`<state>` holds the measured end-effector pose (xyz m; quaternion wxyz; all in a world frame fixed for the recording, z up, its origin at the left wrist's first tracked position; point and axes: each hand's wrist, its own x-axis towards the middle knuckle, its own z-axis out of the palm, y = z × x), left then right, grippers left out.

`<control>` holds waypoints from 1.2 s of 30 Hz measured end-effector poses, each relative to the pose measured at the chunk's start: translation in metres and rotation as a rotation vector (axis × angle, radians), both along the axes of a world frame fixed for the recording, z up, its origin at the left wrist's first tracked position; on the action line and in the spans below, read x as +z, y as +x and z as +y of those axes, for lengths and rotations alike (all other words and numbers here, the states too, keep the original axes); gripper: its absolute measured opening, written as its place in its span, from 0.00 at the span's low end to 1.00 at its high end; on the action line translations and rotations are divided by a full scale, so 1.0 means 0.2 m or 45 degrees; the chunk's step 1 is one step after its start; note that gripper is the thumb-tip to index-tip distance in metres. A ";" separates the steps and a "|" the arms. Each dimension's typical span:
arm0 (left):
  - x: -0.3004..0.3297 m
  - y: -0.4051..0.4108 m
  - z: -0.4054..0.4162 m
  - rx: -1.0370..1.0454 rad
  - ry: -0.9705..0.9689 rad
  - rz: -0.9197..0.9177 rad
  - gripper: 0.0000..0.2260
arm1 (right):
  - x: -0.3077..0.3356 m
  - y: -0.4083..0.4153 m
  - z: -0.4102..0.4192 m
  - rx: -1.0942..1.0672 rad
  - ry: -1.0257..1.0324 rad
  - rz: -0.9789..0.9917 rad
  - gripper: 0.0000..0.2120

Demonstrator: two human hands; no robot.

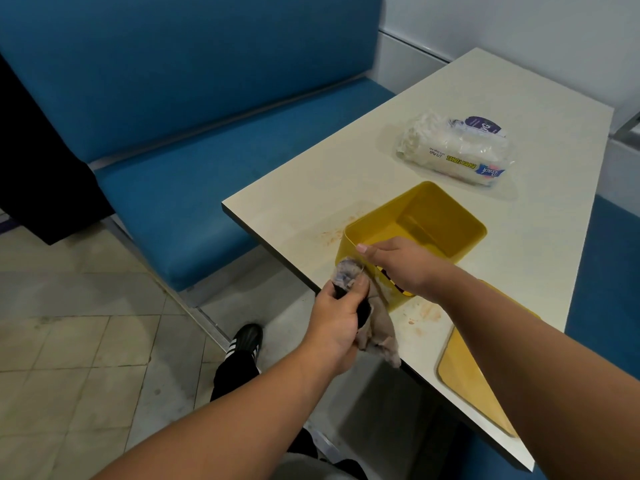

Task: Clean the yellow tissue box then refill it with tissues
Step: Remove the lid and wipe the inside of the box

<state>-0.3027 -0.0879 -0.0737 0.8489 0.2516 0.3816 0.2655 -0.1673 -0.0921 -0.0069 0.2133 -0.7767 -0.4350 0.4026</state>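
Yellow tissue box (429, 220) is sitting open near the bench (485, 109) edge; your right hand (398, 263) is gripping its near rim to steady it while your left hand (337, 317), at seven o'clock, is clutching a grey rag (375, 332) against its outer wall. Tissue pack (457, 150) is waiting at one o'clock.

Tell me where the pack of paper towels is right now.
In the head view the pack of paper towels lies on the far part of the table, beyond the open yellow tissue box and apart from it, out of both hands.
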 end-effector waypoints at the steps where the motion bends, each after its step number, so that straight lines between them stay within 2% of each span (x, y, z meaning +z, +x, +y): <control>1: 0.00 0.02 -0.01 0.003 0.031 0.032 0.06 | 0.00 0.00 0.00 -0.006 -0.010 0.005 0.17; 5: -0.01 0.05 -0.03 -0.034 0.151 0.200 0.06 | 0.00 0.00 0.01 -0.002 -0.053 0.011 0.21; 9: -0.01 0.05 0.00 0.024 0.252 0.169 0.09 | 0.00 0.01 0.01 0.025 -0.051 0.112 0.19; 11: -0.02 0.05 -0.01 0.021 0.285 0.222 0.06 | 0.00 0.01 0.01 -0.002 -0.051 0.093 0.20; 15: 0.00 0.07 -0.03 -0.008 0.279 0.192 0.12 | 0.00 0.01 0.02 -0.022 -0.059 0.116 0.19; 19: -0.01 0.06 -0.08 0.005 0.267 0.280 0.04 | 0.01 0.00 0.01 -0.048 -0.092 0.046 0.23; 22: -0.02 0.06 -0.11 -0.008 0.260 0.211 0.05 | 0.01 0.00 0.02 -0.056 -0.064 0.063 0.24; 27: 0.00 0.07 -0.12 0.003 0.244 0.235 0.03 | 0.01 0.00 0.02 -0.069 -0.083 0.047 0.25; 36: 0.01 0.07 -0.15 0.006 0.295 0.199 0.06 | 0.01 0.00 0.02 -0.054 -0.055 0.031 0.25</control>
